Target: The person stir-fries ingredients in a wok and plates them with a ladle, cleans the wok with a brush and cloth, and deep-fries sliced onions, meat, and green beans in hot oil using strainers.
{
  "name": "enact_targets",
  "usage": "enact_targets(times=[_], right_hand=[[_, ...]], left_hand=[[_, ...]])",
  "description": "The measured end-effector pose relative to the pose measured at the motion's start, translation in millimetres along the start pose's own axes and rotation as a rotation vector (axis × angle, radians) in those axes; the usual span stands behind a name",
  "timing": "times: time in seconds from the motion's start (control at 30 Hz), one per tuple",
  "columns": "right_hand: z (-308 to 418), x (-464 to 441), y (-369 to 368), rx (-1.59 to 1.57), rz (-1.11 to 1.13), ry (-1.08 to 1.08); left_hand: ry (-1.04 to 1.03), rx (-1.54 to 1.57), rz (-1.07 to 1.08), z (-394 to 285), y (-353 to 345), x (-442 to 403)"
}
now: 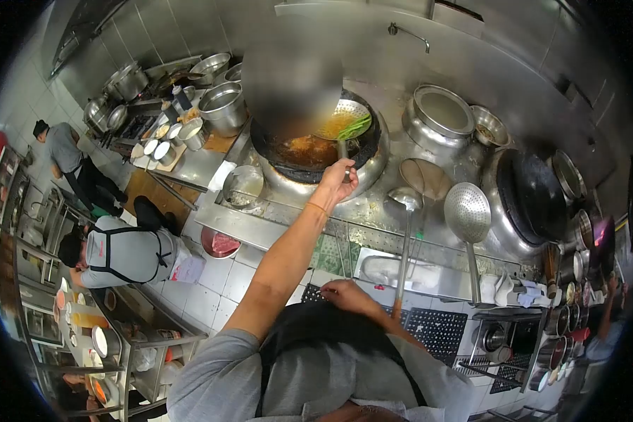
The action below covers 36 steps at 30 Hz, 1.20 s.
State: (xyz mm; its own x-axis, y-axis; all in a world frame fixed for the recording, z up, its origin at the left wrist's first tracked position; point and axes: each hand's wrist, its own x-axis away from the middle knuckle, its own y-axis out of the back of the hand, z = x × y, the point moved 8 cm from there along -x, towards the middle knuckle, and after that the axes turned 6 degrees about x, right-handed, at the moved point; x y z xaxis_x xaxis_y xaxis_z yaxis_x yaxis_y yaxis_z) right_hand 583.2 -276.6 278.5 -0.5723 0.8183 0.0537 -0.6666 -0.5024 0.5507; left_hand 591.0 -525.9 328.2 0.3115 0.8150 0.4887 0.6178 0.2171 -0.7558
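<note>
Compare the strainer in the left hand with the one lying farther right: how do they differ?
The held strainer carries green vegetables; the resting strainer shows no food. The left hand grips the held strainer; no hand touches the resting strainer. Both have round, perforated bowls.

No lettering or numbers can be read; the small reddish mark [100,249] on a person's grey shirt [125,259], left of the frame, is too tiny to decipher.
</note>
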Motion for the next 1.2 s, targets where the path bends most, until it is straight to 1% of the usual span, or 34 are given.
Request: enact_targets(times=[0.03, 0.17, 0.23, 0.3, 0.37, 0.53, 0.57, 0.6, 0.67, 0.7, 0.77, 0.83, 0.87, 0.9, 0.97, 1.0, 1.03, 1.07, 1.1, 1.17, 1.2], right_hand=[[-1.7, 2.5, -1.5, -0.004, -0.010, -0.004], [-10.4, 7.9, 3.3, -0.016, -0.037, -0.008], [-19.7, 11.6, -0.2, -0.039, -0.030, -0.090], [-16.7, 16.6, 2.1, -0.026, 0.003, -0.122], [-5.6, 17.8, 14.1, -0.022, -0.047, -0.088], [-16.8, 39.4, 24.5, -0.083, -0.142, -0.089], [-13.7, 47.5, 32.1, -0.096, -0.161, -0.098], [-8.6, 57.4, 41.8, -0.108, -0.162, -0.112], [-3.2, 78.7, 65.2, -0.218, -0.162, -0.254], [-3.1, 89.0, 72.9, -0.232, -0.157, -0.262], [-15.2, 111.4, 100.0, -0.225, -0.304, -0.311], [-42.9, 135.4, 116.6, -0.254, -0.409, -0.461], [-61.7, 146.9, 124.0, -0.201, -0.526, -0.463], [-82.4, 157.4, 127.3, -0.215, -0.578, -0.547], [-94.5, 166.7, 149.8, 0.069, -0.739, -0.489], [-106.5, 166.8, 150.1, 0.055, -0.729, -0.493], [-111.0, 169.0, 157.4, 0.192, -0.804, -0.471], [-112.4, 170.3, 164.1, 0.332, -0.875, -0.446], [-119.3, 168.2, 164.4, 0.321, -0.862, -0.445], [-117.0, 167.9, 166.6, 0.497, -0.924, -0.394], [-120.6, 166.9, 166.4, 0.504, -0.888, -0.382]], left_hand=[[-0.028, -0.011, -0.057, -1.1, 5.0, 0.6], [-0.020, -0.094, -0.060, 6.8, 14.5, 11.1], [-0.039, -0.063, -0.055, 10.4, 18.8, 15.1], [-0.046, -0.054, -0.035, 14.2, 22.0, 16.6], [-0.084, -0.046, 0.023, 9.8, 13.7, 17.5], [-0.067, -0.031, -0.001, 17.7, 15.7, 27.0], [-0.106, -0.030, 0.025, 15.0, 15.4, 24.7], [-0.082, -0.020, 0.037, 15.9, 18.7, 23.4], [-0.004, -0.030, 0.065, 21.1, 24.1, 25.4], [0.004, -0.032, 0.051, 25.0, 31.3, 29.2], [0.034, -0.064, 0.082, 33.9, 29.6, 56.9], [0.020, -0.079, 0.030, 41.4, 41.8, 76.5], [-0.013, -0.132, 0.052, 44.9, 40.5, 91.6], [-0.047, -0.185, 0.074, 50.1, 43.2, 104.3], [0.046, -0.379, 0.073, 77.3, 71.6, 122.7], [0.112, -0.468, 0.027, 92.9, 85.8, 136.0], [0.178, -0.555, -0.019, 108.0, 100.4, 150.4], [0.225, -0.555, -0.031, 123.8, 112.8, 166.1], [0.270, -0.552, -0.044, 140.3, 125.5, 181.3], [0.322, -0.581, -0.098, 169.1, 156.8, 205.7], [0.321, -0.570, -0.123, 181.7, 172.7, 214.5]])
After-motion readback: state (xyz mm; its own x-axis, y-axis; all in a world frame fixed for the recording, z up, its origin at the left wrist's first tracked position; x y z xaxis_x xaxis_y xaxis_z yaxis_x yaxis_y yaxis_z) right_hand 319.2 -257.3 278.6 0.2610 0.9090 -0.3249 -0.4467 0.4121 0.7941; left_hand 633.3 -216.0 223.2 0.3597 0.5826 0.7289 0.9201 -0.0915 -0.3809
